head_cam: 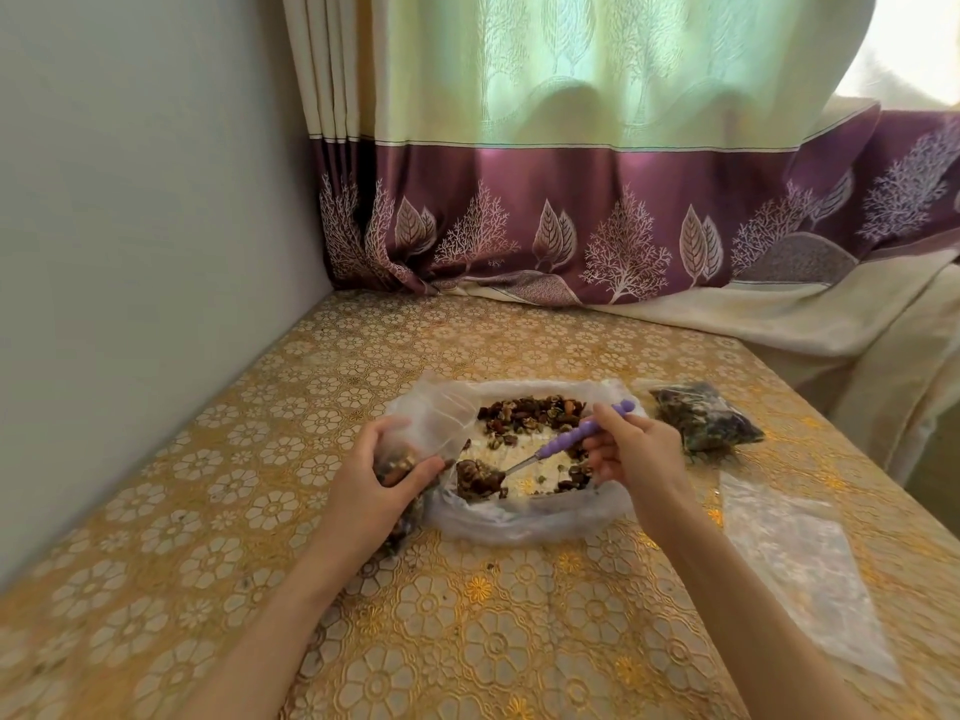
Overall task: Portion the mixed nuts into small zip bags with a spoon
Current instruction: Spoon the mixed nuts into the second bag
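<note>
Two bare hands are working over a bench [208, 537] covered in a gold floral cloth. The left hand [376, 480], its grip curled round one small zip bag [415, 444] partly filled with nuts, is holding it just left of one large open plastic bag [524, 517] of mixed nuts [530, 413]. The right hand [636, 452] is pinching one purple-handled spoon [566, 441], its bowl lying among the nuts. One filled zip bag [704, 415] is lying to the right; one empty zip bag [800, 569] is lying near right.

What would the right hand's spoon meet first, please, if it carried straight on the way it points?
Probably the small zip bag gripped by the left hand; the spoon in the right hand points left, though depth is unclear.
</note>
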The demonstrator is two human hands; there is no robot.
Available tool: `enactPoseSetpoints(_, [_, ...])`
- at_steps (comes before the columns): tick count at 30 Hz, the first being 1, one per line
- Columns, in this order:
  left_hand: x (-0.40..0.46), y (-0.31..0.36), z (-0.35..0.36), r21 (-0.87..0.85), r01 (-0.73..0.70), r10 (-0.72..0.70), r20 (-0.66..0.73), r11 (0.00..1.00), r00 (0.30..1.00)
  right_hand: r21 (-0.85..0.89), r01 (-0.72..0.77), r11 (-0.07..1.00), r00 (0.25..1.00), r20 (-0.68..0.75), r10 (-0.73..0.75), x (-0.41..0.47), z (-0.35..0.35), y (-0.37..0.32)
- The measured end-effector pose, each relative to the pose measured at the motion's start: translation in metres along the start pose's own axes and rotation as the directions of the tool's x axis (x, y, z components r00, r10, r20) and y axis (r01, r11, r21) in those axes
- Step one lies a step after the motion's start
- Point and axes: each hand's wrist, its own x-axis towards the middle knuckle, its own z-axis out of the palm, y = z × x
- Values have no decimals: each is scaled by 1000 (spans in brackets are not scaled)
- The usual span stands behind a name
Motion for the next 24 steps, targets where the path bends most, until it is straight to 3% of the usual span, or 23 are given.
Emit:
enactPoseSetpoints(15, [3, -6, 1, -16, 16, -16, 16, 1000, 1000, 154, 171, 973, 978, -147, -149, 14, -9, -44])
enactPoseSetpoints(19, [3, -6, 1, -14, 7, -7, 14, 1000, 1000, 185, 186, 965, 979, -115, -166, 14, 2, -59])
enactPoseSetpoints(24, [3, -6, 1, -24, 6, -6, 11, 1000, 1000, 140, 264, 954, 962, 37, -271, 2, 24, -64])
